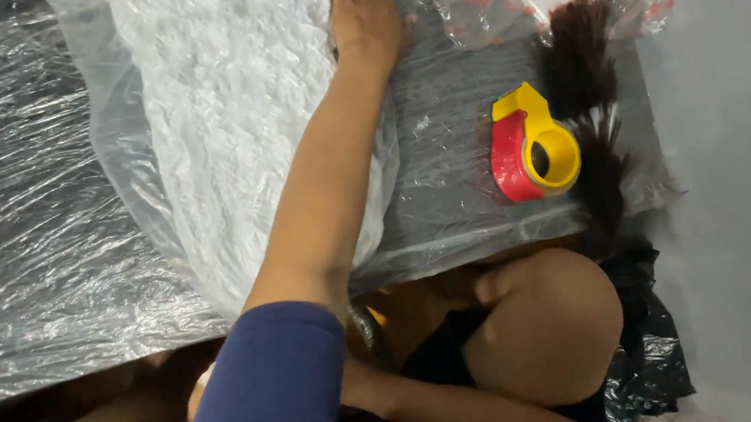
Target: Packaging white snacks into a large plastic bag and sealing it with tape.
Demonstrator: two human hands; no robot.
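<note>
Head view, looking down past bent bare knees and a blue sleeve point(261, 403). Right hand tucked low by the lap, out of sight — cannot tell how its fingers sit. Farther out, a red and yellow tape dispenser point(531, 144) lying on crinkly clear plastic wrap point(443, 133), just beside a dark feathery tuft point(588, 103). Farthest away, left hand point(360, 7) pressed flat — fingers straight and close together, gripping nothing — on the edge of a white fluffy cloth in a clear plastic bag point(225, 115).
</note>
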